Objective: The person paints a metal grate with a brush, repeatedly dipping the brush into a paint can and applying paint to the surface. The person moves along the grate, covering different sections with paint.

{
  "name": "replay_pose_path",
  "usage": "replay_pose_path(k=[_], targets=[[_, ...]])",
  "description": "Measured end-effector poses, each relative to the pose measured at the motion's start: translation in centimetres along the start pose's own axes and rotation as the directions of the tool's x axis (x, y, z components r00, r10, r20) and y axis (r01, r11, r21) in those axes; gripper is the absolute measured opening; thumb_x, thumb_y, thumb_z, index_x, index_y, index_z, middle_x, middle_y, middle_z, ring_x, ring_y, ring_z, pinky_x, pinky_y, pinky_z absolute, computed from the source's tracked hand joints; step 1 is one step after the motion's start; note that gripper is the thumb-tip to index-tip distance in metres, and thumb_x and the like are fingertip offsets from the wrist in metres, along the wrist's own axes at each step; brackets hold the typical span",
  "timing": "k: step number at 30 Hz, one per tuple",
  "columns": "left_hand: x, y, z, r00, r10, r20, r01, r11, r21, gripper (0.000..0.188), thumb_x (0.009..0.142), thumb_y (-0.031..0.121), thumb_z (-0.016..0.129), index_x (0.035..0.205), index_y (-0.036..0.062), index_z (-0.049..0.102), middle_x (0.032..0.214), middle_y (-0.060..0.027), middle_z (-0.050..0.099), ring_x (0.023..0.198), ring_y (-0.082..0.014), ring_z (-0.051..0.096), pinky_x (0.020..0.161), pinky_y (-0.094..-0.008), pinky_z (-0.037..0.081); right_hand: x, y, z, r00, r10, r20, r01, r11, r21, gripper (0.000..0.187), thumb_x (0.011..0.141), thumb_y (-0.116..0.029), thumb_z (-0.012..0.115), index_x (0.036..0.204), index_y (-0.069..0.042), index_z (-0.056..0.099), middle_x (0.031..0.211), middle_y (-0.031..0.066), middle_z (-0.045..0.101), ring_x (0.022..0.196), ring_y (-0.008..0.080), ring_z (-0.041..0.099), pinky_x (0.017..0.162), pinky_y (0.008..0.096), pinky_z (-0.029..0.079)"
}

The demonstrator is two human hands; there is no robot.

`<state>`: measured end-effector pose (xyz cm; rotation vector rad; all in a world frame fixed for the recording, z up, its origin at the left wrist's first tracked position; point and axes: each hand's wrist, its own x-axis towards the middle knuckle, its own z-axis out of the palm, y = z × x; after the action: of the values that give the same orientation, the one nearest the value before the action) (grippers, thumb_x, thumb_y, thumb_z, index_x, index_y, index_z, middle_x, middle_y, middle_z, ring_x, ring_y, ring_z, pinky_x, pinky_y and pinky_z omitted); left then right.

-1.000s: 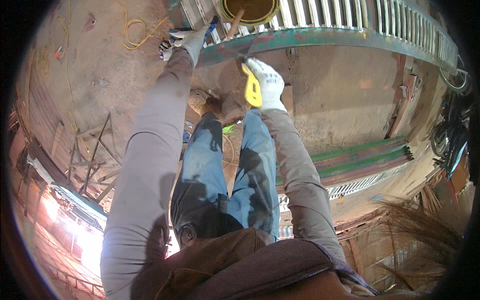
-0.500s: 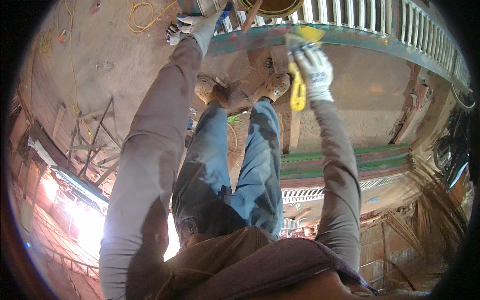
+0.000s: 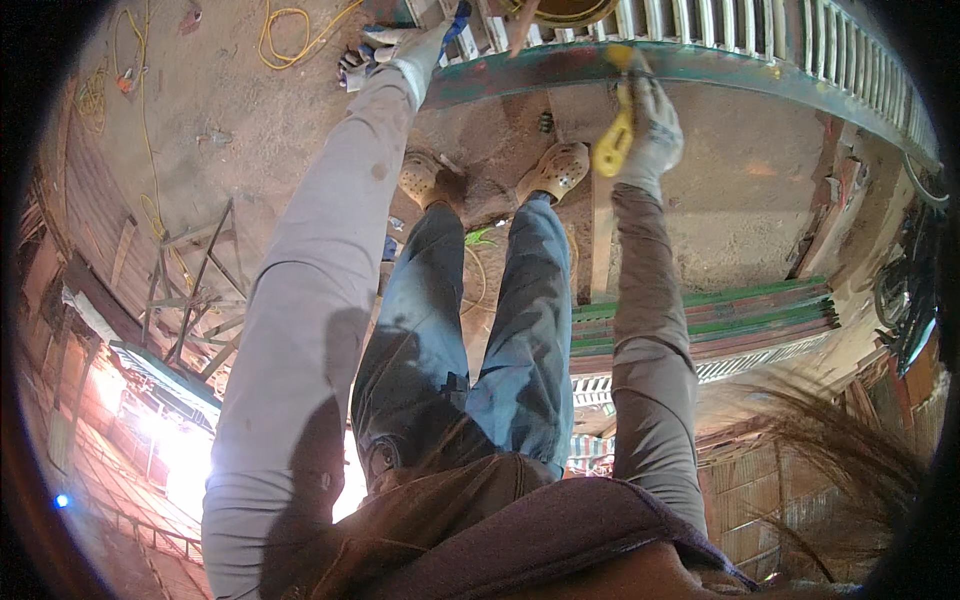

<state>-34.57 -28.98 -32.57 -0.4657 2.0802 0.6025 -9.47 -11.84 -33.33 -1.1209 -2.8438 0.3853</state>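
- Plainly, the hands were well apart: the right hand (image 3: 656, 135) was wrapped round a yellow tool (image 3: 622, 127); the left hand (image 3: 415, 52) was at a green rail's (image 3: 700, 65) left end, its grip unclear.
- The rail lay beyond the feet, running left to right.
- Crosswise, the tool pointed far, its blurred tip overlapping the rail, contact uncertain.
- The right hand was nearer the rail's middle.
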Motion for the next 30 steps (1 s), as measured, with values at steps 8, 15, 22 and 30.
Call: replay_pose_path(k=[8, 15, 22, 30], targets=[[4.9, -0.4, 1.8, 0.977, 0.043, -0.21, -0.004, 0.983, 0.181, 0.143, 0.056, 0.09, 0.059, 0.148, -0.0085, 0.013, 0.147, -0.0285, 0.034, 0.14, -0.0347, 0.031, 0.113, -0.0427, 0.027, -6.2, -14.5, 3.1, 0.965, -0.238, 0.107, 0.243, 0.97, -0.032, 0.035, 0.082, -0.023, 0.059, 0.117, -0.017, 0.062, 0.111, 0.0054, 0.062, 0.102, 0.0247, 0.058, 0.081, 0.0402, 0.048], [4.8, 1.0, -1.5, 0.986, 0.119, -0.119, -0.096, 0.978, 0.186, 0.142, 0.056, 0.089, 0.059, 0.149, -0.0081, 0.013, 0.148, -0.0283, 0.033, 0.14, -0.0348, 0.03, 0.113, -0.0425, 0.027, -7.0, -11.0, 1.9, 0.912, -0.411, 0.003, 0.404, 0.897, 0.179, 0.036, 0.079, -0.017, 0.06, 0.115, -0.023, 0.064, 0.113, -0.001, 0.065, 0.1, 0.0197, 0.063, 0.083, 0.0335, 0.052], [5.0, 2.2, 0.5, 0.99, 0.14, -0.008, -0.136, 0.974, 0.179, 0.141, 0.057, 0.089, 0.059, 0.149, -0.0077, 0.013, 0.148, -0.0282, 0.032, 0.14, -0.0348, 0.03, 0.113, -0.0424, 0.027, 0.0, -4.5, 3.5, 0.787, -0.609, -0.098, 0.599, 0.793, -0.112, 0.032, 0.079, -0.022, 0.064, 0.111, -0.027, 0.064, 0.117, -0.0032, 0.063, 0.107, 0.0201, 0.062, 0.084, 0.0362, 0.051], [5.9, 1.3, 0.2, 0.993, 0.115, -0.016, -0.111, 0.977, 0.18, 0.14, 0.058, 0.088, 0.059, 0.149, -0.0072, 0.013, 0.149, -0.028, 0.031, 0.14, -0.0348, 0.03, 0.114, -0.0422, 0.027, -7.0, -5.8, 1.7, 0.899, -0.435, 0.056, 0.436, 0.9, -0.01, 0.034, 0.079, -0.019, 0.063, 0.113, -0.024, 0.067, 0.116, 0.0005, 0.065, 0.108, 0.0224, 0.062, 0.091, 0.0348, 0.051]])
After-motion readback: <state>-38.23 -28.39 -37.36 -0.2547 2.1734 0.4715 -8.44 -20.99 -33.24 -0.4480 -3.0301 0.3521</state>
